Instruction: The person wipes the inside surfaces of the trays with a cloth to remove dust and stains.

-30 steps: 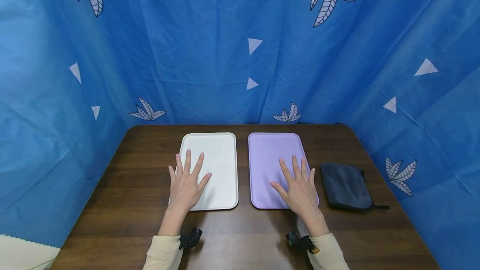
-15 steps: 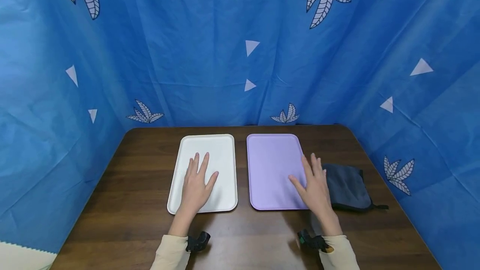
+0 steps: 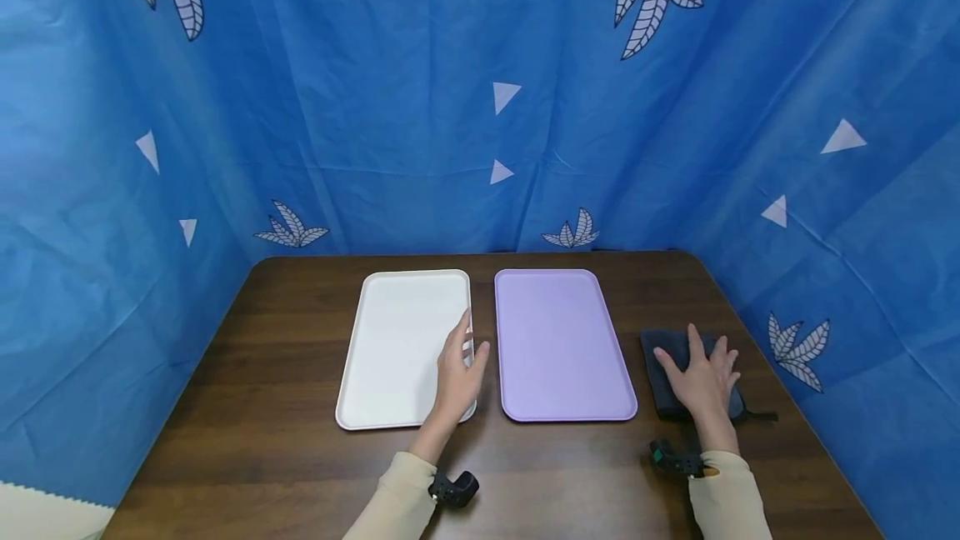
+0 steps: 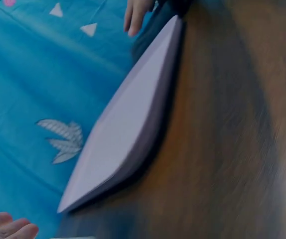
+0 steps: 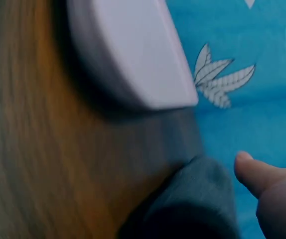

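A dark grey pouch (image 3: 660,386) with a strap lies on the right side of the table. My right hand (image 3: 703,386) is over it with fingers spread, hiding much of its top. In the right wrist view the thumb (image 5: 270,186) shows above the pouch (image 5: 195,191). My left hand (image 3: 457,377) is over the right edge of the white tray (image 3: 397,348), thumb apart from the fingers, holding nothing. Between the two hands lies the purple tray (image 3: 562,348), which carries nothing; its side (image 4: 120,127) fills the middle of the left wrist view.
Both trays lie side by side on a brown wooden table (image 3: 247,390). A blue curtain (image 3: 420,107) with leaf and triangle prints encloses the back and sides. Each wrist wears a black strapped camera (image 3: 453,490).
My right hand has moved right from the purple tray to over the pouch. My left hand has shifted right across the white tray and turned with its thumb side up.
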### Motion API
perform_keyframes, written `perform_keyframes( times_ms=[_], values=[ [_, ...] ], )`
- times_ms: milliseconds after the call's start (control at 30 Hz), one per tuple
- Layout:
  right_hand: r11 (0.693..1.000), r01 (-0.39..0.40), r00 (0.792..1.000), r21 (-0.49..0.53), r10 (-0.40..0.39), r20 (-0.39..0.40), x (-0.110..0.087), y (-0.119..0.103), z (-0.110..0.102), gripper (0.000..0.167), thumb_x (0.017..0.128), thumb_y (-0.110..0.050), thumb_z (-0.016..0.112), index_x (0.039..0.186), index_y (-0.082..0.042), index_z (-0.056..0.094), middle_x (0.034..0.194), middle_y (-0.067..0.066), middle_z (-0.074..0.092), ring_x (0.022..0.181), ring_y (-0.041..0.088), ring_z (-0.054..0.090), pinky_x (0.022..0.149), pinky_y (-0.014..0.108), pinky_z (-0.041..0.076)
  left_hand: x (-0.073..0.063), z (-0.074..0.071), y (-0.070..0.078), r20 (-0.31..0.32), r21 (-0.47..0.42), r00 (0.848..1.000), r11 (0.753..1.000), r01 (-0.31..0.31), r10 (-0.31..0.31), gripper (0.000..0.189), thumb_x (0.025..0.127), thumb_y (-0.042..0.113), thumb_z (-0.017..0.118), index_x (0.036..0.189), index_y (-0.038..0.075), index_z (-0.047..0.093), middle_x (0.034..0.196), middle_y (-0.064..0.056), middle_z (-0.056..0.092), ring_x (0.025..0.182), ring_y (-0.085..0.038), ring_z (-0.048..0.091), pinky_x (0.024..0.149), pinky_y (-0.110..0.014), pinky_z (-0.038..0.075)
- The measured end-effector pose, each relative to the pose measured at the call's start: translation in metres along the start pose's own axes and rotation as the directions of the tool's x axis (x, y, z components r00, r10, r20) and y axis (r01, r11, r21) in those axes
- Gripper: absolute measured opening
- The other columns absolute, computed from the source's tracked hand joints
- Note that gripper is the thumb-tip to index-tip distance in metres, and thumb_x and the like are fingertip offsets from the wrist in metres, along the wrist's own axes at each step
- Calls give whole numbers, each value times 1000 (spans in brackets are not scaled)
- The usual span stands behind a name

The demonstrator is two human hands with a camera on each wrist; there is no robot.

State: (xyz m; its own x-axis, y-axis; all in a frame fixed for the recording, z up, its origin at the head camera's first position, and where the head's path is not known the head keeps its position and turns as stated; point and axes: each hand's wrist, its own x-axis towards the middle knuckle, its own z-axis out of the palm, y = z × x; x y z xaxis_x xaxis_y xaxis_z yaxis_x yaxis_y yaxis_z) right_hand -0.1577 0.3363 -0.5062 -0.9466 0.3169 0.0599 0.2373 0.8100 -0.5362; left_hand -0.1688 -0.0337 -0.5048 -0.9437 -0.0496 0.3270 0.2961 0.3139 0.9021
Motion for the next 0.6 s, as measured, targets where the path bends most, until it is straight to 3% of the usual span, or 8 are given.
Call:
perform_keyframes(
  times_ms=[167,300,433,600],
  values=[
    [995,-48,987,-84,60,147,5,10,5,97,91,-65,51,157,-10,6,152,42,-16,136,65,-17,100,83,-10,-6,25,-7,41,41,999,999,26,-27,59,94,8,56,149,1,35,143,-24,46,123,-41,51,96,-52,50],
    [993,-80,980,-92,95,173,6,12,8,98,89,-67,51,157,-13,4,152,40,-20,137,64,-16,100,81,-8,-10,40,-11,64,114,997,992,44,-52,61,93,7,57,150,1,34,144,-22,45,130,-37,48,103,-51,45],
    [992,-88,983,-93,102,156,7,10,10,98,89,-69,51,157,-14,8,153,39,-19,138,64,-14,98,83,-6,-12,51,-13,12,151,999,988,31,-33,63,91,3,59,149,-1,34,142,-23,47,132,-37,46,108,-52,39],
    [991,-93,984,-99,107,145,6,11,14,96,88,-69,50,157,-14,11,153,38,-18,139,62,-14,94,86,-10,-14,63,-18,-88,197,996,980,5,13,61,87,-3,60,145,-4,40,134,-25,52,125,-38,51,104,-50,42]
  ],
)
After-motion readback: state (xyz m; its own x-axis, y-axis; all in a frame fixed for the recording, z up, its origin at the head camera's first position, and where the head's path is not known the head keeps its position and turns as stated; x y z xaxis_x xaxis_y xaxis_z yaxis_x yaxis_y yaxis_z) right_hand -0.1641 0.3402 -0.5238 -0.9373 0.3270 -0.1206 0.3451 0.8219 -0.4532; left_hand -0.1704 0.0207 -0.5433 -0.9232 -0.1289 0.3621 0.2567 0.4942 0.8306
